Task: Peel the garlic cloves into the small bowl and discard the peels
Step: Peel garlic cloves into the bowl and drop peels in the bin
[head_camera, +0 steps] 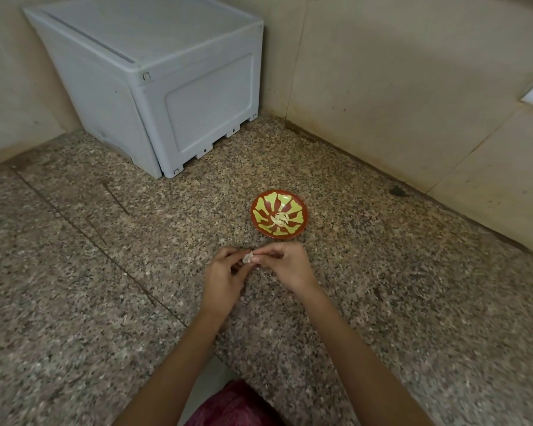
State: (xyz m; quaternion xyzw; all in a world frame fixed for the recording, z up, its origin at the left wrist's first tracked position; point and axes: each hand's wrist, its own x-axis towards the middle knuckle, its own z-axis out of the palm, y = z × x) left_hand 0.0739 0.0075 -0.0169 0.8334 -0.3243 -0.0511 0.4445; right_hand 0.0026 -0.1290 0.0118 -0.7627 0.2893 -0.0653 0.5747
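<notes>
- The person's left hand (pixel 225 272) and right hand (pixel 285 265) meet just above the desk (pixel 105 272), near the middle of the view.
- Both hands pinch one garlic clove (pixel 247 258) between their fingertips. The left fingers curl around it from 9 o'clock. The right fingers nip it from 3 o'clock.
- The small bowl (pixel 299 216) sits on the desk near the hands, at about 1 o'clock from them.
- A few pale peeled cloves (pixel 280 219) lie in a little heap in the middle of the bowl. So part of the job looks done.
- The clove in the hands looks like it has some white skin on it, so it is probably being peeled right now. It has not gone into the bowl yet.
- No pile of unpeeled garlic shows, so how many are left cannot be told. No place for the peels shows either.
- The held clove is tiny and half hidden by fingers. Which way it points, and which way its long side runs, cannot be told.
- A grey plastic box (pixel 154 87) stands far back at 11 o'clock.
</notes>
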